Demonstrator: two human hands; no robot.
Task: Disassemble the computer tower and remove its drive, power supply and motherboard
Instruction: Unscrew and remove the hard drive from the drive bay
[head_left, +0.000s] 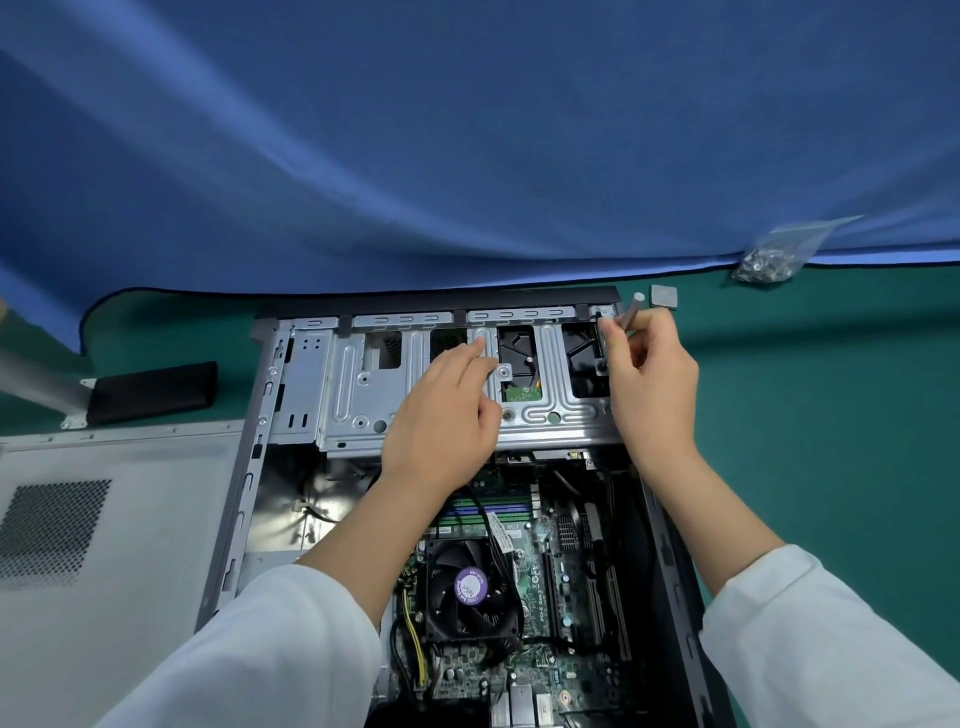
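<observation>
Working position: we lean over the open computer tower (291, 415), which lies on its side on a green mat (831, 441).
Left hand: our left hand (447, 410) rests on the grey drive cage (353, 384), forefinger stretched forward over the metal, the other fingers loosely curled and holding nothing.
Right hand: our right hand (649, 374) pinches a slim grey screwdriver (631, 312) between thumb and fingertips at the cage's far right corner; its tip is hidden behind the fingers.
Drive: the hard drive (519, 358) sits inside the cage, seen through a cut-out between our two hands, its green circuit board showing.
Motherboard: the motherboard (540, 571) lies below our wrists, between the forearms, with its black cooler fan (470, 590) near the left forearm.
Side panel: the removed side panel (104, 545) lies flat to the left of our left sleeve.
Beyond the right hand: a small grey square piece (664, 296) just past the fingertips, and farther off a clear bag of screws (774, 257) at the edge of a blue cloth (467, 156).
</observation>
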